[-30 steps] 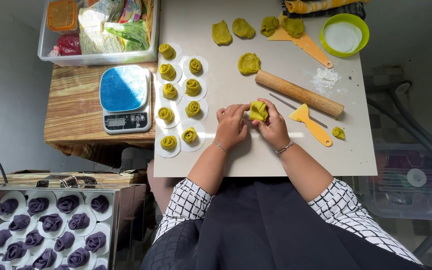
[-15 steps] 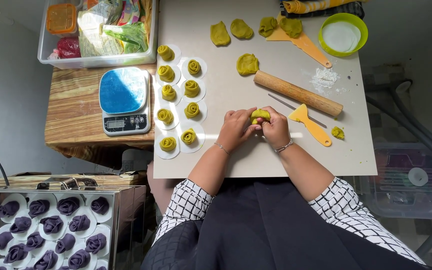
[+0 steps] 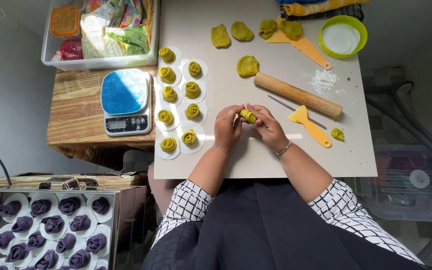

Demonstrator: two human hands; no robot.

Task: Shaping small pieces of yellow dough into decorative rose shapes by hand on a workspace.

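While both hands met over the pale work board, the left hand and the right hand together gripped a small roll of yellow-green dough, its fingers curled round the piece from either side, just above the board's middle. Left of the hands, eight finished dough roses sat in two columns, each on a white paper round. Beyond the hands lay a wooden rolling pin set slantwise, with a thin metal stick and a yellow scraper just beside it, and a small crumb of dough near the scraper's handle. Flattened dough pieces rested along the far edge, next to a second scraper and a green bowl holding white rounds. A kitchen scale stood on the wooden table to the left, behind it a clear plastic tub of packets. Lower left, a metal tray held purple dough roses.
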